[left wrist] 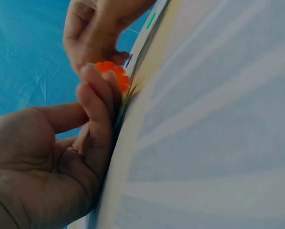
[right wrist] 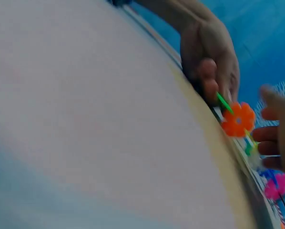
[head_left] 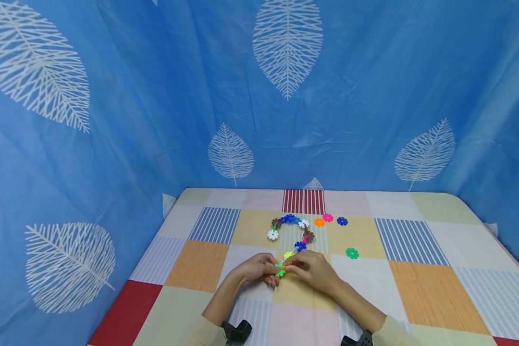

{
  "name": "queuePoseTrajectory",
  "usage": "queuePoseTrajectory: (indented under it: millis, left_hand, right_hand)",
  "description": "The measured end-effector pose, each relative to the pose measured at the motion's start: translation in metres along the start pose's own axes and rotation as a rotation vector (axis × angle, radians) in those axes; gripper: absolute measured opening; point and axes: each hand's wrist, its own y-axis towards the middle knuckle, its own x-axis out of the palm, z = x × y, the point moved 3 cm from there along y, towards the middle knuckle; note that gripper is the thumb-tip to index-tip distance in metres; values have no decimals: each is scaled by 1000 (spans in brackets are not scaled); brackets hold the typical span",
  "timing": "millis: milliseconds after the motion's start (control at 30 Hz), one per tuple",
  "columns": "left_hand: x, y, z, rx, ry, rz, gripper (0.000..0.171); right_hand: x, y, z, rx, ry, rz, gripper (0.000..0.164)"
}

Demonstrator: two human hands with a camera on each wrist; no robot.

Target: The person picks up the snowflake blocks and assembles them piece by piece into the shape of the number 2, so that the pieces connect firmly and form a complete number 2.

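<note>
A curved chain of flower-shaped snap discs lies on the table, with a white disc (head_left: pixel 273 235) at its far left end and a yellow disc (head_left: pixel 288 255) near my hands. At its near end my left hand (head_left: pixel 259 269) pinches a green disc (head_left: pixel 280 270) between thumb and fingers. An orange disc (right wrist: pixel 239 120) joins the green one at an angle. My right hand (head_left: pixel 315 270) holds this orange disc at its edge, fingertips close beside the yellow disc. In the left wrist view, left fingers partly hide the orange disc (left wrist: pixel 115 74).
Beyond the chain lie a loose orange disc (head_left: pixel 319 222), a pink disc (head_left: pixel 327 217) and a blue disc (head_left: pixel 342 221). A dark green disc (head_left: pixel 352 253) lies to the right. A patchwork cloth covers the table (head_left: pixel 419 293); blue curtains (head_left: pixel 350 120) surround it.
</note>
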Motion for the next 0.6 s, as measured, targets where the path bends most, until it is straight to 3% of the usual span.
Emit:
queuePoseTrajectory:
  millis: [100, 200, 267, 367, 467, 600]
  left_hand:
    - [1, 0, 1, -23, 19, 9, 5]
    - [2, -1, 3, -40, 22, 20, 6]
    - [2, -2, 3, -48, 18, 24, 7]
    - [1, -2, 3, -54, 1, 30, 9]
    - [1, -3, 2, -56, -12, 27, 11]
    - [2, -4, 2, -43, -6, 19, 11]
  right_hand:
    - [-20, 9, 20, 87, -97, 98, 10]
    - [-41, 19, 51, 279, -225, 165, 13]
    - [-50, 25, 71, 401, -301, 116, 18]
    - [-55, 29, 96, 507, -355, -53, 28]
    - [-55, 30, 111, 534, -379, -197, 31]
    - [-57, 31, 117, 557, -396, -217, 27]
